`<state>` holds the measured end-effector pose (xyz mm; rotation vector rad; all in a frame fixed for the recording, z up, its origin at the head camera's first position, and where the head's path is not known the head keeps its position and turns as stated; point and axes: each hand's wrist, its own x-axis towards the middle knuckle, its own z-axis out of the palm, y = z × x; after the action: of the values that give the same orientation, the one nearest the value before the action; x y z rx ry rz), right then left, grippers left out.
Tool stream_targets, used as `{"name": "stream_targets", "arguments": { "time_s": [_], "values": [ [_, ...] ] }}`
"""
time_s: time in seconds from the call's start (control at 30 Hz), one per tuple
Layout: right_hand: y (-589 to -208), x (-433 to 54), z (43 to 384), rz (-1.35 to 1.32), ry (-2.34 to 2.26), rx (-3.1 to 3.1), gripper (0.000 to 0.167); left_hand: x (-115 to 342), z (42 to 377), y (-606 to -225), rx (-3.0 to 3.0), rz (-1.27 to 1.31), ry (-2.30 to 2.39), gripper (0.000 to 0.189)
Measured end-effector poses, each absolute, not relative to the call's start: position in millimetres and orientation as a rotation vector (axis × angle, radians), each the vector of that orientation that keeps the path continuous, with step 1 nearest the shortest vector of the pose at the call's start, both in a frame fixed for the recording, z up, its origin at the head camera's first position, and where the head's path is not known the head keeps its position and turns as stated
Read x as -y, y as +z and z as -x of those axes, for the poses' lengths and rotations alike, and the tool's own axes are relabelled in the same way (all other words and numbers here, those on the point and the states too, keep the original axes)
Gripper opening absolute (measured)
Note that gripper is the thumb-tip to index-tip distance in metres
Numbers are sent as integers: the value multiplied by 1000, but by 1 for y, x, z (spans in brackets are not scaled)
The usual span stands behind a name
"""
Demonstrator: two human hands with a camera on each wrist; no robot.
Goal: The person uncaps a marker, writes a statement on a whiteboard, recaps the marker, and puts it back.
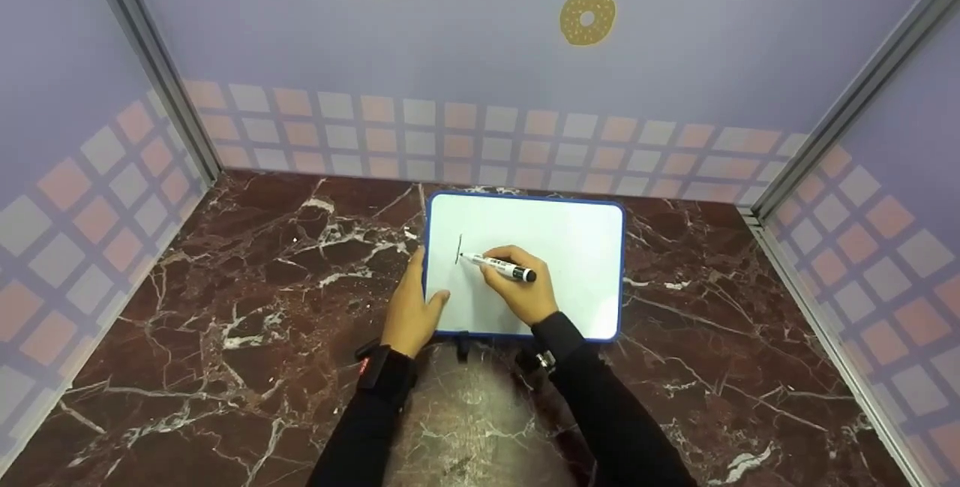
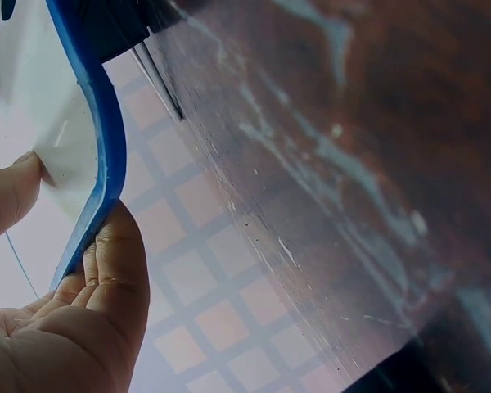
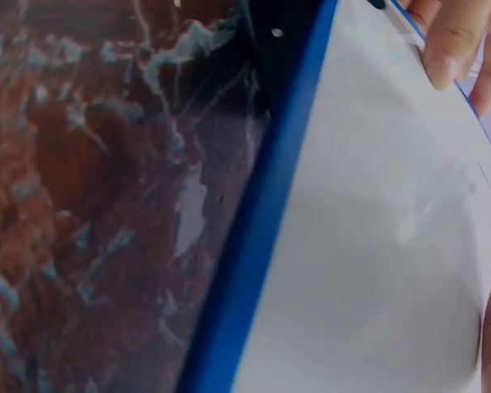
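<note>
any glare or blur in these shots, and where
Head view: glare whitens the right side of the whiteboard, and a pale sheen lies on the tabletop below it; left wrist view: tabletop blurred at right, the left hand clearer; right wrist view: hazy reflection on the whiteboard, soft tabletop detail.

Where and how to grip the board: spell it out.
Probably by its left rim, coming from the left: the board is flat, so thumb on the face, fingers round the edge, as the left hand holds it, clear of the marker.
</note>
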<state>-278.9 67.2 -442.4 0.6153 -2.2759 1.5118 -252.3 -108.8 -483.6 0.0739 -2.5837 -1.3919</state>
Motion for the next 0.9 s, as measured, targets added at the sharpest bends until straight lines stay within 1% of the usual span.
{"name": "stream_targets", "arguments": {
  "time_s": [0.7, 0.9],
  "values": [
    [-437, -62, 284, -560, 1546, 2263, 13, 109, 251, -483, 2578, -92, -1402, 77],
    [-453, -64, 296, -572, 1497, 2275, 14, 109, 250, -483, 2585, -76, -1387, 77]
  ]
}}
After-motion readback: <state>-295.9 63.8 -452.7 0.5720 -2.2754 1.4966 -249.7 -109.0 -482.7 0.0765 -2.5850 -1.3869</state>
